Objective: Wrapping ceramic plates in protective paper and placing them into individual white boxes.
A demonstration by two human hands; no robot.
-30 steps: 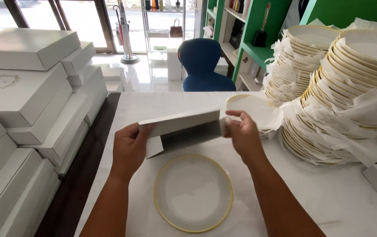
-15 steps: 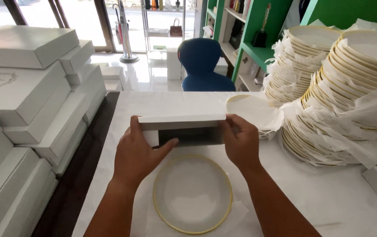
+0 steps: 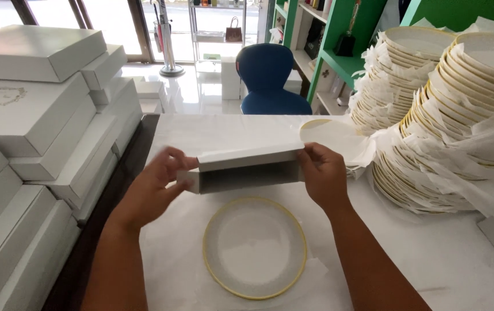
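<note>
I hold a flat white cardboard box (image 3: 247, 170) above the table, its open side facing me. My left hand (image 3: 157, 187) grips its left end with thumb and fingers. My right hand (image 3: 323, 175) clasps its right end. Below the box, a white plate with a gold rim (image 3: 254, 246) lies on white tissue paper (image 3: 172, 253) on the table.
Tall stacks of gold-rimmed plates layered with tissue (image 3: 442, 115) fill the right side. White boxes (image 3: 34, 115) are piled high on the left. A single plate under paper (image 3: 330, 135) lies behind the box. A blue chair (image 3: 270, 80) and green shelves (image 3: 339, 52) stand beyond.
The box has turned from tilted to level and dropped a little toward the plate. My left hand has slid from on top of the box to its left end.
</note>
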